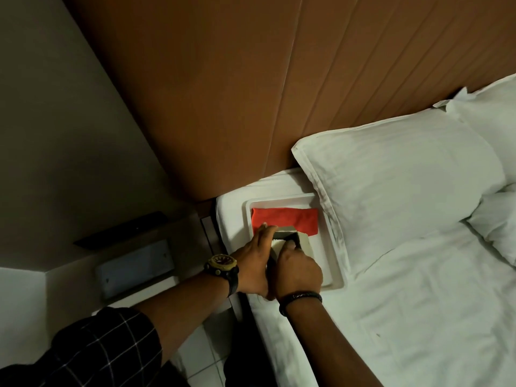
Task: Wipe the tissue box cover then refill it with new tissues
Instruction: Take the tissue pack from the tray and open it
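A beige tissue box cover [303,241] stands on a white tray [329,263] at the bed's left edge, its dark open side facing up. My left hand [255,263] grips its left side, fingers reaching over the top. My right hand [297,270] holds its near side, with the fingertips inside the opening where a bit of white tissue shows. A folded red cloth [284,219] lies on the tray just behind the cover.
A white pillow [396,191] lies right of the tray on the white bed sheet [418,317]. A brown padded headboard [223,93] rises behind. To the left stands a bedside shelf [134,263], with tiled floor [206,364] below.
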The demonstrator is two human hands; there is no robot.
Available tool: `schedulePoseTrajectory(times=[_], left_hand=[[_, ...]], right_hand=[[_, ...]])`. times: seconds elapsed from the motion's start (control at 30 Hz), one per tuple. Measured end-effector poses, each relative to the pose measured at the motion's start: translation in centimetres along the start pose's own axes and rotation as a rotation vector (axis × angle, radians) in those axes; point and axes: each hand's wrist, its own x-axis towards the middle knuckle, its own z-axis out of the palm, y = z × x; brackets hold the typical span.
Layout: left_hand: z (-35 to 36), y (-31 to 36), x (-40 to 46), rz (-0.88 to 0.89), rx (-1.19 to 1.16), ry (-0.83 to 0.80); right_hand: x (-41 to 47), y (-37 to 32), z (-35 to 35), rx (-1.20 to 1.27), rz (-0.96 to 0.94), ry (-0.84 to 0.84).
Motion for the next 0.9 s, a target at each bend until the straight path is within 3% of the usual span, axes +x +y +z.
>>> schedulePoseTrajectory(times=[0.3, 0.57, 0.9], left_hand=[[0.3, 0.1, 0.6, -0.072, -0.058, -0.02], [0.4, 0.2, 0.7, -0.056, -0.082, 0.003], [0.8, -0.5, 0.8, -0.022, -0.076, 0.018]], right_hand=[[-0.4, 2.2, -1.6, 0.181, -0.079, 0.089], [-0.4, 7.7, -7.4, 0.761, 0.108, 0.229], [-1.4, 15.5, -16.6, 0.875, 0.091, 0.371]])
